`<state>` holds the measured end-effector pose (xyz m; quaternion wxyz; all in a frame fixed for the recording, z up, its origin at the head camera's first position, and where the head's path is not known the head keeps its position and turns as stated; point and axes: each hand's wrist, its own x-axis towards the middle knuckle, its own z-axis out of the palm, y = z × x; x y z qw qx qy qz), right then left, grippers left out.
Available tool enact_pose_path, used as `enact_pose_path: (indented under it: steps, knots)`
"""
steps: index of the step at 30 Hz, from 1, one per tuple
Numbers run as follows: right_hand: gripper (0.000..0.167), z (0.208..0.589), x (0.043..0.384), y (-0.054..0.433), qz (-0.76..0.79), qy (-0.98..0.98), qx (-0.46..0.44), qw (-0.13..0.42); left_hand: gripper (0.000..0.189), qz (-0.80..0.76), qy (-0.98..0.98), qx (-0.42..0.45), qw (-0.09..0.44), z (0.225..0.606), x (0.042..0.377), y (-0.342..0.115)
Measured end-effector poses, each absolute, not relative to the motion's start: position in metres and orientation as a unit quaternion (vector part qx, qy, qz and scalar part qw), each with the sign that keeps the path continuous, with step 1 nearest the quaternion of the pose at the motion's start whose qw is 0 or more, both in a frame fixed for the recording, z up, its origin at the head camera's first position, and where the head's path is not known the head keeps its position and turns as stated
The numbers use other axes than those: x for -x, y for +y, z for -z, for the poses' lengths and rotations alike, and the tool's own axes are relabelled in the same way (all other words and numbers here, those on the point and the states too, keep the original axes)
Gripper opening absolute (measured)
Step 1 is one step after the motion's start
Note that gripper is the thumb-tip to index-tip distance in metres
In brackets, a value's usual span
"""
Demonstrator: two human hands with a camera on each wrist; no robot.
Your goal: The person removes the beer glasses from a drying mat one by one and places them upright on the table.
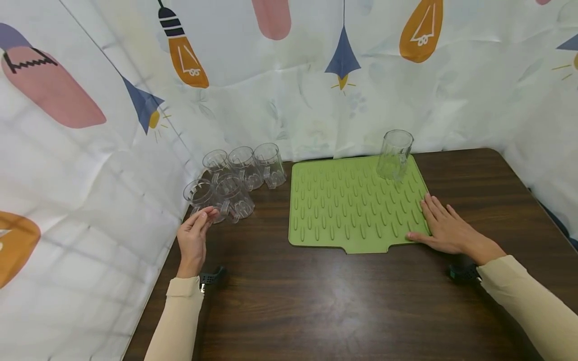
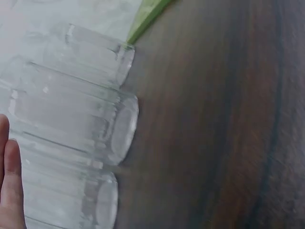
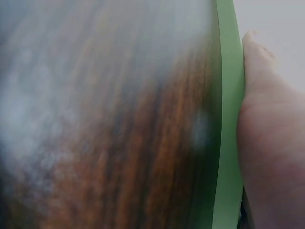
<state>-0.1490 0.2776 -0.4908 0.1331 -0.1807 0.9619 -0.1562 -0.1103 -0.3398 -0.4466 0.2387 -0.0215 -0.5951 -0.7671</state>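
Note:
My left hand [image 1: 194, 240] is at the front-left clear glass mug [image 1: 197, 193] of a group at the left, its fingertips overlapping the mug's front. In the left wrist view, its straight fingers [image 2: 12, 176] show at the left edge beside blurred mugs [image 2: 62, 114]; whether they touch the glass cannot be told. My right hand [image 1: 444, 228] lies flat with spread fingers, resting on the front right corner of a green ridged mat [image 1: 329, 200]. One glass mug [image 1: 394, 155] stands upright on the mat's far right corner. The right wrist view shows the thumb side [image 3: 271, 129] along the mat's edge [image 3: 229, 114].
Close together behind and right of the left hand stand other glass mugs [image 1: 268, 165], handles toward the front. The dark wooden table [image 1: 316, 306] runs up to a white patterned curtain [image 1: 307, 110] at the back and left.

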Motion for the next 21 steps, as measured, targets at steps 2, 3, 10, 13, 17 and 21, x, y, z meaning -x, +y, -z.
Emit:
enact_pose_path:
  steps: [2,3,10,13,17,21]
  knots:
    - [0.113,0.491,0.149,0.278,0.157,0.962,0.181,0.133,0.023,0.776,-0.581,0.041,0.241,0.442,0.111,-0.337]
    - [0.113,0.492,0.149,0.278,0.157,0.962,0.181,0.132,0.023,0.781,-0.573,0.051,0.242,0.440,0.111,-0.336]
    - [0.113,0.491,0.150,0.279,0.156,0.963,0.179,0.129,0.023,0.787,-0.554,0.107,0.249,0.426,0.113,-0.324]
    - [0.113,0.490,0.150,0.278,0.153,0.963,0.180,0.127,0.022,0.786,-0.550,0.128,0.252,0.421,0.116,-0.315]
    - [0.113,0.492,0.149,0.279,0.149,0.965,0.179,0.124,0.022,0.786,-0.547,0.152,0.243,0.416,0.123,-0.301]
    - [0.113,0.494,0.149,0.279,0.151,0.964,0.178,0.124,0.023,0.778,-0.565,0.157,0.226,0.414,0.129,-0.285]
